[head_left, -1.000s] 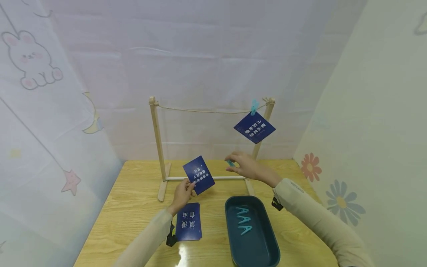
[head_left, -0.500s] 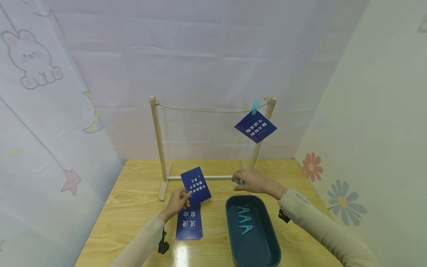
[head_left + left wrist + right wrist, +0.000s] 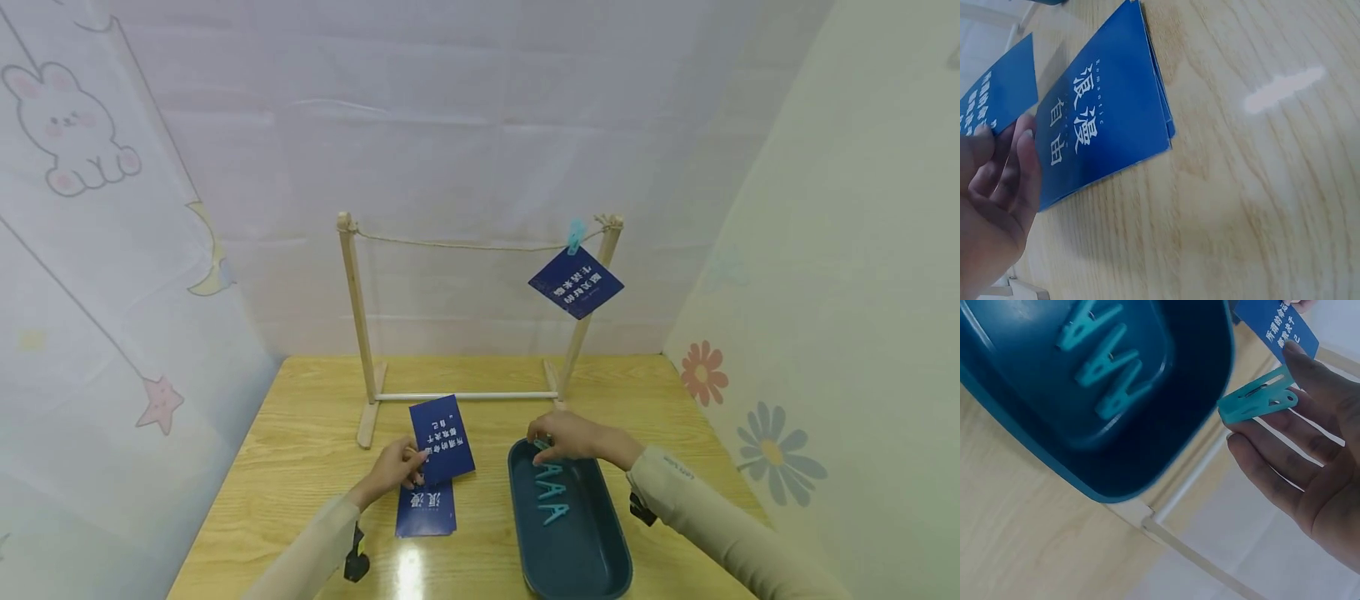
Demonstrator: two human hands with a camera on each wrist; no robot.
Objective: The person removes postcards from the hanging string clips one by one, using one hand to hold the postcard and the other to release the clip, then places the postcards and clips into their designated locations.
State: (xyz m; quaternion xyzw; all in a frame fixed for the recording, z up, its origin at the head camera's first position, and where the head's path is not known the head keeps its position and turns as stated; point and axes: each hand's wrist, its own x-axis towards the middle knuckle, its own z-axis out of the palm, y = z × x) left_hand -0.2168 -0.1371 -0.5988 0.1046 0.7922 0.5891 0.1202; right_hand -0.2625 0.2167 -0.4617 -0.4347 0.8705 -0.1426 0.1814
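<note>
My left hand (image 3: 392, 468) pinches a dark blue card (image 3: 442, 437) with white characters by its edge, above a stack of similar cards (image 3: 1110, 106) on the table. Over the far end of a dark teal bin (image 3: 573, 550), my right hand (image 3: 573, 437) holds a turquoise clothespin (image 3: 1257, 399) between thumb and fingers. Several more clothespins (image 3: 551, 492) lie in a row inside the bin. Another blue card (image 3: 576, 283) hangs by a corner from the string, held by a turquoise clothespin (image 3: 576, 237) near the right post.
A wooden frame with a left post (image 3: 356, 308), a right post (image 3: 588, 325) and a white bottom bar (image 3: 465, 396) stands at the back of the table (image 3: 300, 467). A string (image 3: 450, 245) runs between the post tops. Printed curtains surround the table.
Both hands have moved down toward me. The left has brought its card lower, over the stack; the right has carried its clothespin from beside the frame to the bin's far end.
</note>
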